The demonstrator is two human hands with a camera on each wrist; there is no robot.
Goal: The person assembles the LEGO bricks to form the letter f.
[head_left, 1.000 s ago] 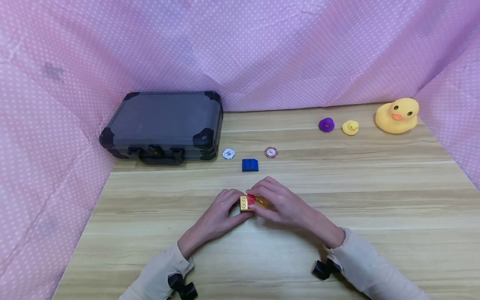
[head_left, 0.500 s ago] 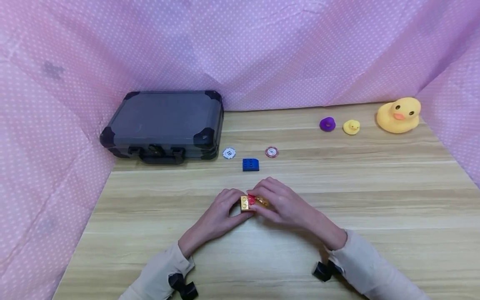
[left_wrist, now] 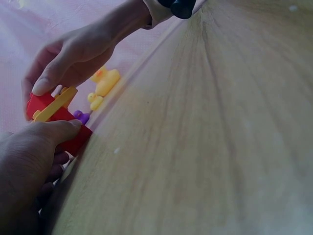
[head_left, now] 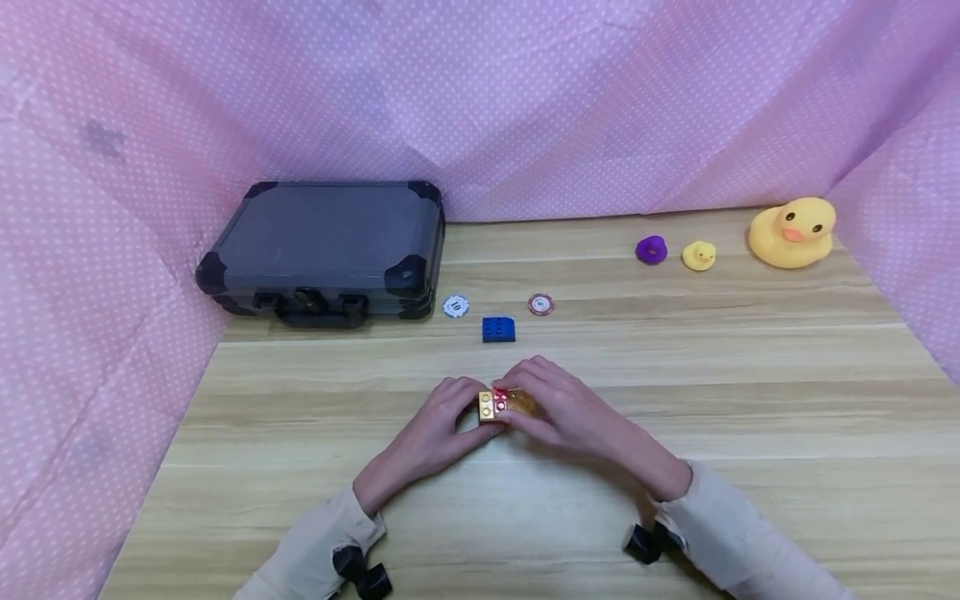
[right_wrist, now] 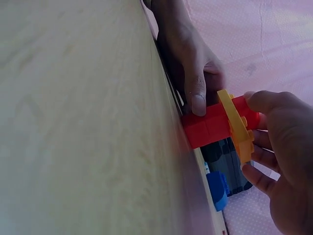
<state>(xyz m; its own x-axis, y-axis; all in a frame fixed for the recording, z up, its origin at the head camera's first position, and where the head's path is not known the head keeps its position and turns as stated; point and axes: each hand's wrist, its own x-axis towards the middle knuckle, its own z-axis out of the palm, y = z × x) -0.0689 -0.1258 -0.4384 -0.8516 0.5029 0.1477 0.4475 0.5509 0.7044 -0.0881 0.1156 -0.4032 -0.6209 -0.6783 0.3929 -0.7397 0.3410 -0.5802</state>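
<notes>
A small stack of toy building bricks stands on the table between both hands. Its lower red bricks (right_wrist: 208, 128), a yellow plate brick (right_wrist: 235, 122) across them and a red brick (right_wrist: 240, 104) on top show in the right wrist view. My left hand (head_left: 435, 429) pinches the lower red part between thumb and fingers. From the other side, my right hand (head_left: 566, 408) holds the top red brick, thumb on the near face and fingers behind. Its fingers hide part of the yellow plate in the head view.
Beyond the hands lie a blue brick (head_left: 498, 329), a white poker chip (head_left: 455, 306) and a red poker chip (head_left: 541, 304). A grey case (head_left: 322, 242) stands back left. A purple duck (head_left: 651, 250), small yellow duck (head_left: 699, 256) and large yellow duck (head_left: 792, 233) sit back right.
</notes>
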